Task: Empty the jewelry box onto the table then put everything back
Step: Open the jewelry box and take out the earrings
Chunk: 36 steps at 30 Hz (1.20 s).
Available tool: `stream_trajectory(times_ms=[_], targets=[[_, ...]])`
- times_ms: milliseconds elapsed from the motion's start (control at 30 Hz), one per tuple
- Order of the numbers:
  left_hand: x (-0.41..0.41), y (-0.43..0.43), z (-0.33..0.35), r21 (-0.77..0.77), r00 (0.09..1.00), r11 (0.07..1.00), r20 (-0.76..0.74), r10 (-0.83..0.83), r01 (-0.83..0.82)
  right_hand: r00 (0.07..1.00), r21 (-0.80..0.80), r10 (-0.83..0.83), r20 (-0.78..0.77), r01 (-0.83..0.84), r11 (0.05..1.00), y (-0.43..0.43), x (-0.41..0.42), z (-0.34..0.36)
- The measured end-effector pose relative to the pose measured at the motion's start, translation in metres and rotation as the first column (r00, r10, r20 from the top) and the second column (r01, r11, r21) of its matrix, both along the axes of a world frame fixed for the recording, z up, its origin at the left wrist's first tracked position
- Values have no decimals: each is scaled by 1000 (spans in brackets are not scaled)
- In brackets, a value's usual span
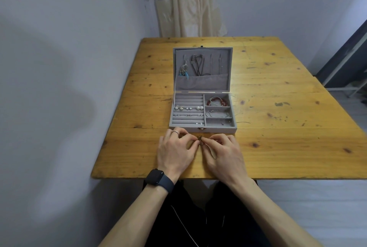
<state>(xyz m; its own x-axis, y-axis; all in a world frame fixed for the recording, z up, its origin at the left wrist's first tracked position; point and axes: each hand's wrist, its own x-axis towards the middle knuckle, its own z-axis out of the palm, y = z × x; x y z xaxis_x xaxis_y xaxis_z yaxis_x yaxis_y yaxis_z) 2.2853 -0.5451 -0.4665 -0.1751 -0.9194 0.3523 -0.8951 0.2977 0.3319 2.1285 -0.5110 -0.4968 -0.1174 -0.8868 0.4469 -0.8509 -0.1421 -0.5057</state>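
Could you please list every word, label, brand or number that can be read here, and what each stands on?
No text can be read.
The watch: screen dark, blank.
The jewelry box: no label shows; its clasp is too small to tell.
The curtain: a tree pattern, no letters.
The small trinket pinched by the left hand and right hand: too small to tell.

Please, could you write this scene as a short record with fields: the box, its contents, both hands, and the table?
Box: grey velvet jewelry box, open, lid tilted back
Surface: yellow wooden table
Lid: blue feather earring; dark cord necklace
Left section: row of pearl and stud earrings
Right compartments: red bead bracelet farthest; silver bangle middle
Hands: left hand and right hand both pinch a small dark jewelry piece in front of the box
Left wrist: black smartwatch
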Motion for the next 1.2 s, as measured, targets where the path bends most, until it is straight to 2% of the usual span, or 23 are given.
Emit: stream_trajectory(times_ms=[700, 900, 1033, 1100, 1200], targets=[[12, 0, 5, 14, 999, 999, 7, -46, 46, 999, -6, 41, 13, -41, 999, 9, -1, 5], [22, -7, 13, -39, 997, 997, -21, -73, 72, 998, -57, 51, 46, -48, 997, 1, -4, 15], [33, -30, 25, -72, 999, 997, -50, -20, 17, 999, -64, 47, 26, -45, 997, -27, -3, 38], [37, -49, 32, -47, 999, 999, -53, 6, -9, 999, -31, 37, -15, -37, 999, -47, 0, 50], [41, -78, 40, 73, 1000, 997, -3, 26, -26, 995, 65, 42, -87, -37, 997, -78, 9, 61]])
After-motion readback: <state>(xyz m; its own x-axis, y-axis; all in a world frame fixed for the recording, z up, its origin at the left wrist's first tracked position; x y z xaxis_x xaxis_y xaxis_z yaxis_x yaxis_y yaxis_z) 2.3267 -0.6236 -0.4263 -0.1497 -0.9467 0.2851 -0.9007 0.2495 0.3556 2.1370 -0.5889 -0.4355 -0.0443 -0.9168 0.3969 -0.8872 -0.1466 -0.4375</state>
